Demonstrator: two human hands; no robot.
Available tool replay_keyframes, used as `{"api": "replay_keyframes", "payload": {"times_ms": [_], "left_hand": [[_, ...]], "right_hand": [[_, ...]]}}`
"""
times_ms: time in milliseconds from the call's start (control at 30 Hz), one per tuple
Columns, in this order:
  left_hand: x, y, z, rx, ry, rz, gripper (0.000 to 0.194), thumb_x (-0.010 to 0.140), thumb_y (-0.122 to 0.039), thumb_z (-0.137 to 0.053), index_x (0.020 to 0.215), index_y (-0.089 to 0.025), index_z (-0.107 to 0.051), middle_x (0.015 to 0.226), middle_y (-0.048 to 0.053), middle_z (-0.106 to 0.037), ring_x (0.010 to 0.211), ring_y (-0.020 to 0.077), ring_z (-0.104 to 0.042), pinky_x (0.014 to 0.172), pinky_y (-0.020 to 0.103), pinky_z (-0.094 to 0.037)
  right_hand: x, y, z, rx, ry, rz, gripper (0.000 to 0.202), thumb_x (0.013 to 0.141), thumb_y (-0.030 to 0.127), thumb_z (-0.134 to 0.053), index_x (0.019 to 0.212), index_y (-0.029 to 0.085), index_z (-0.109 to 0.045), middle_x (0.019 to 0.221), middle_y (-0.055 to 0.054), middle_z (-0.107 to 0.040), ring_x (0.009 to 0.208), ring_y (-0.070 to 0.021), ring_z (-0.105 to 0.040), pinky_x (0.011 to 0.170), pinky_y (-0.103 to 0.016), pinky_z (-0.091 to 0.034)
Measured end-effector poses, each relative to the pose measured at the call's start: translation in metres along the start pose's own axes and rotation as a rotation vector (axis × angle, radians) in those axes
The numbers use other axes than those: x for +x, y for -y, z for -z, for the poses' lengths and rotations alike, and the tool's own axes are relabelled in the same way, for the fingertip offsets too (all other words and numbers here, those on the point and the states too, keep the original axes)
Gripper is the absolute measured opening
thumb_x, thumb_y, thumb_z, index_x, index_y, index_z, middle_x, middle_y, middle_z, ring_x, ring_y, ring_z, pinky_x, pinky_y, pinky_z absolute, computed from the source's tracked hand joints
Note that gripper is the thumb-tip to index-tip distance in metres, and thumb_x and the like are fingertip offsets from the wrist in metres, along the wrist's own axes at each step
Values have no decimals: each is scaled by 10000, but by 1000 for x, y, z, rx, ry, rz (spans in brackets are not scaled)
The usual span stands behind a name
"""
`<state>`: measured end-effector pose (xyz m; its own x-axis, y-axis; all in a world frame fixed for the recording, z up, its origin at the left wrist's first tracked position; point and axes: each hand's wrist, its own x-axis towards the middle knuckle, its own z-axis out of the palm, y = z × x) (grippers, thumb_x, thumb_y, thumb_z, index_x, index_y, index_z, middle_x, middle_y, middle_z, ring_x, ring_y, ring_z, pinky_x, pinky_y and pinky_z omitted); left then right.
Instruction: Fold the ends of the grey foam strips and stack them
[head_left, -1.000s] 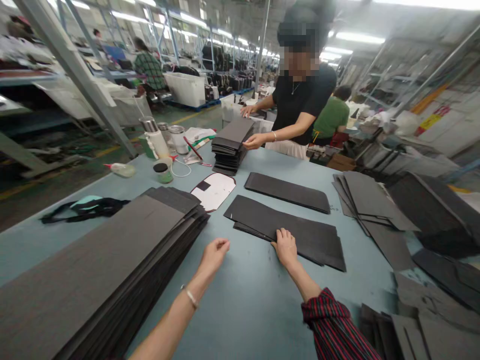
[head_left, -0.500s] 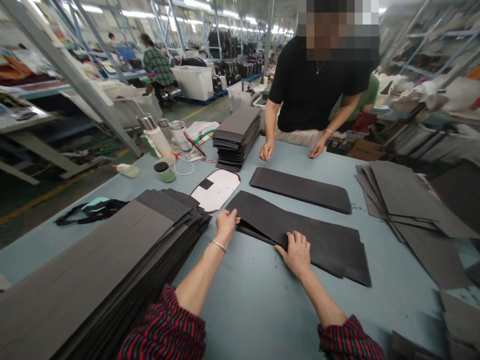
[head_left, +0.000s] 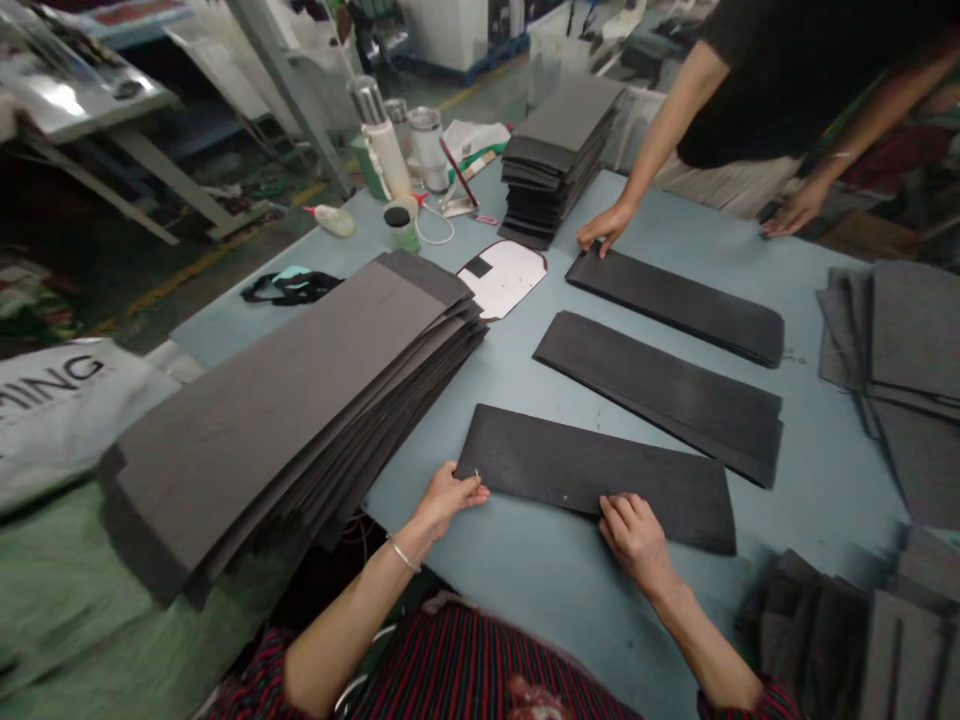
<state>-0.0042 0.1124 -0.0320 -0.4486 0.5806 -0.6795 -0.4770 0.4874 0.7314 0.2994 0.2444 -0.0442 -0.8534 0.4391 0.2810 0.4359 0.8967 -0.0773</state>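
A long black rectangular panel [head_left: 577, 465] lies nearest me on the table, slightly slanted. My left hand [head_left: 448, 497] pinches its near left corner between thumb and fingers. Curled over its near edge, right of the middle, are the fingers of my right hand [head_left: 636, 545]; the thumb is mostly hidden. Just beyond, separate from it, lies a thin pile of similar black panels [head_left: 660, 395], their right ends slightly fanned. A further black pile [head_left: 682, 305] sits behind that one, and a co-worker's hand [head_left: 609, 225] touches its left end.
A tall slanted stack of grey panels [head_left: 300, 370] stands on my left, overhanging the table [head_left: 525, 560]. Another stack [head_left: 562, 130] is at the back. A white oval-like template [head_left: 506, 280], a jar [head_left: 401, 228] and bottles are nearby. Loose grey sheets [head_left: 915, 330] lie right.
My hands have drawn a panel toward me, away from the pile they were on. The co-worker's hand has come down onto the far pile. My view has tilted downward.
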Motion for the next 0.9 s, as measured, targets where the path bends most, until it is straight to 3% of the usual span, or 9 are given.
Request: {"api": "replay_keyframes", "payload": {"times_ms": [167,300,467,633,733,833,900], "left_hand": [[-34,49,33,115,-20,109,454,705,-81,-725,1031,-153,-416,596,-23,-631,552,141,-661,585,279,-587],[-42,66,46,238,-34,102,554,714,-73,-670,1172,-138,-365,575,-35,-627,533,167,-660,545,289,-568],[-40,73,71,423,-171,-58,551,729,-119,-613,1224,-151,-373,637,-32,-633,558,154,-659,586,265,-542],[-47,70,93,556,-260,-226,243,843,-214,-446,1054,-183,-561,869,41,-687,726,130,-675,723,253,-526],[-66,70,111,643,-241,-213,251,856,-253,-407,953,-187,-628,877,52,-704,746,155,-674,720,272,-521],[-97,80,142,801,-207,-162,241,811,-352,-512,732,-179,-660,818,95,-699,817,253,-668,770,366,-512],[-116,93,164,1058,-256,-177,272,809,-356,-502,668,-181,-656,975,128,-691,935,299,-643,828,418,-492]], "right_hand": [[-64,71,6,132,69,11,166,911,104,-515,1044,66,-606,845,-103,-576,821,-218,-483,731,-356,-450],[-86,101,3,157,93,-18,130,910,100,-512,1001,98,-606,810,-82,-544,795,-210,-483,728,-353,-460],[-91,107,0,153,66,-23,107,908,108,-517,975,110,-600,804,-73,-531,786,-207,-487,729,-352,-466],[-93,105,-1,158,44,-13,112,909,116,-515,983,110,-598,819,-75,-531,796,-209,-491,739,-352,-467],[-95,104,-3,169,39,2,131,908,119,-512,1003,98,-600,832,-82,-531,812,-213,-491,747,-351,-467],[-97,103,-4,165,25,-7,152,910,124,-490,1004,108,-609,825,-79,-525,809,-214,-484,742,-350,-462],[-98,104,-4,149,19,-35,163,911,125,-473,987,120,-617,817,-76,-522,803,-214,-479,740,-348,-454]]}}
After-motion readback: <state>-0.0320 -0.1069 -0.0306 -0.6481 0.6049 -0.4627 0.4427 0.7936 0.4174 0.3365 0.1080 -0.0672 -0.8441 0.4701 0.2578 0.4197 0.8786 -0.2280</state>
